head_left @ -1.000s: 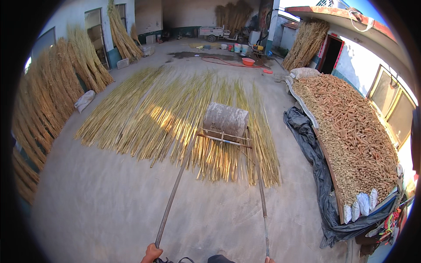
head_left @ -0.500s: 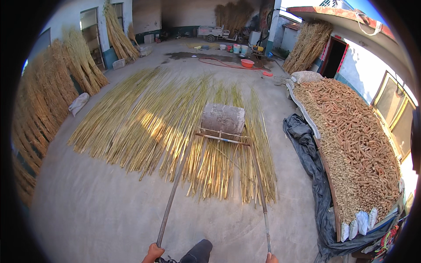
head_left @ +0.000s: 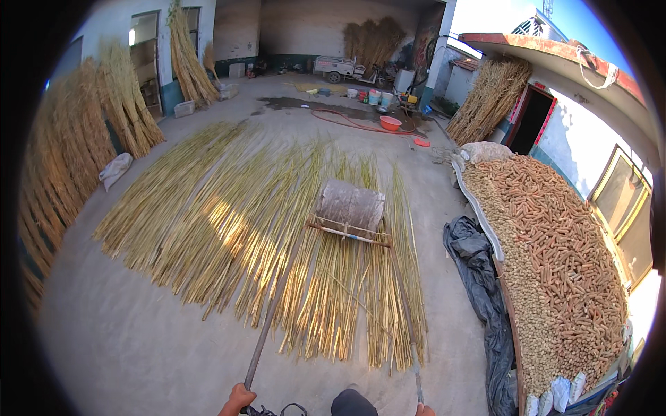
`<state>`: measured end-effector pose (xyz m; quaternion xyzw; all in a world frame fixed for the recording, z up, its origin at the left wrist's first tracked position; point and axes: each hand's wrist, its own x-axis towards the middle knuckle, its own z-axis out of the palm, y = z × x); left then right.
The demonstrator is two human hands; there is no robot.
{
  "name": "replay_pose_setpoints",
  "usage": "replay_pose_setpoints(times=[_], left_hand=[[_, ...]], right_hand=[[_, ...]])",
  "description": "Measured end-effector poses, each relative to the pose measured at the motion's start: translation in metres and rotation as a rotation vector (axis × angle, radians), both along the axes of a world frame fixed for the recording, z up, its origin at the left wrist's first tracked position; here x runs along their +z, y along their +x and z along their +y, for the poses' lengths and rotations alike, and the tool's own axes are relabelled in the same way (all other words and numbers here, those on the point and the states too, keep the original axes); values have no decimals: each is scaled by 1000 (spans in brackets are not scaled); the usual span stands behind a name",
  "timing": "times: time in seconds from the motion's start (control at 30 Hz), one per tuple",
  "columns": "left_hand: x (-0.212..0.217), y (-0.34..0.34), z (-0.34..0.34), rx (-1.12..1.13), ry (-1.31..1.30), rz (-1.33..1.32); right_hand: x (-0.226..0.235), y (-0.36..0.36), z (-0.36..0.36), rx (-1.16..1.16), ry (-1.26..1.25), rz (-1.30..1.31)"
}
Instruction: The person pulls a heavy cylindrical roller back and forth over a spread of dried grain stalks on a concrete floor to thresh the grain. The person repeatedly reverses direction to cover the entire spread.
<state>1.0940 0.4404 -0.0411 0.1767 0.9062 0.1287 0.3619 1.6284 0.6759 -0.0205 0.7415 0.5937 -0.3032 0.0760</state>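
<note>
A grey stone roller (head_left: 349, 203) lies on a wide layer of long yellow-green stalks (head_left: 229, 229) spread over the concrete floor. Its frame bar (head_left: 347, 232) joins two long poles that run back toward me. My left hand (head_left: 240, 399) is closed around the end of the left pole (head_left: 260, 343). At the lower edge, my right hand (head_left: 424, 410) is wrapped round the right pole (head_left: 418, 381), and only part of that hand shows. Beneath the roller the stalks are hidden.
To the right lies a large heap of corn cobs (head_left: 555, 236) with paler pieces along its side, edged by a black plastic sheet (head_left: 479, 270). Stalk bundles (head_left: 62, 152) lean on the left wall. Farther off are a red basin (head_left: 390, 123), a hose (head_left: 340, 120) and a cart (head_left: 336, 68).
The roller has moved farther from me along the stalks, and more stalk ends show on my side of it. I have moved forward, both hands still on the poles.
</note>
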Motion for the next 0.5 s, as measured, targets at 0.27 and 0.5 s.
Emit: replay_pose_setpoints(times=[0.27, 0.5], left_hand=[[14, 0, 90, 10, -35, 98], [34, -23, 154, -7, -69, 137]], right_hand=[[-13, 2, 83, 2, 18, 102], [-60, 2, 151, 271, 309, 169]])
